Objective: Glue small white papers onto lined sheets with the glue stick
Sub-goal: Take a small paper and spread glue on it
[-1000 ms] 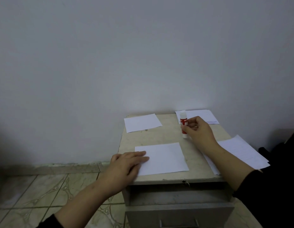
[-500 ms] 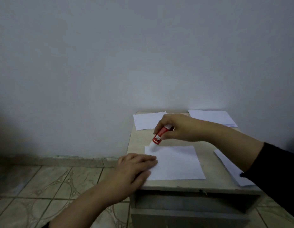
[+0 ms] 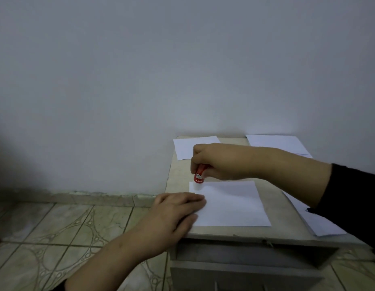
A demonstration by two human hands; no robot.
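Note:
A small white paper (image 3: 230, 203) lies at the front of the small table (image 3: 178, 177). My right hand (image 3: 216, 160) grips the red glue stick (image 3: 199, 176) upside down, with its white tip on the paper's far left corner. Straight fingers of my left hand (image 3: 176, 211) press flat on the paper's left edge. Another small white paper (image 3: 186, 149) lies at the back left. A stack of sheets (image 3: 277, 143) sits at the back right, and more sheets (image 3: 317, 221) overhang the right edge, partly hidden by my right arm.
The table stands against a plain wall (image 3: 182, 70). A drawer (image 3: 245, 269) is pulled open below the tabletop's front edge. Patterned floor tiles (image 3: 56, 238) spread out to the left.
My right hand picked the glue stick up from the table's back, carried it left and turned it tip down onto the paper's far left corner. My left hand has stayed on the paper.

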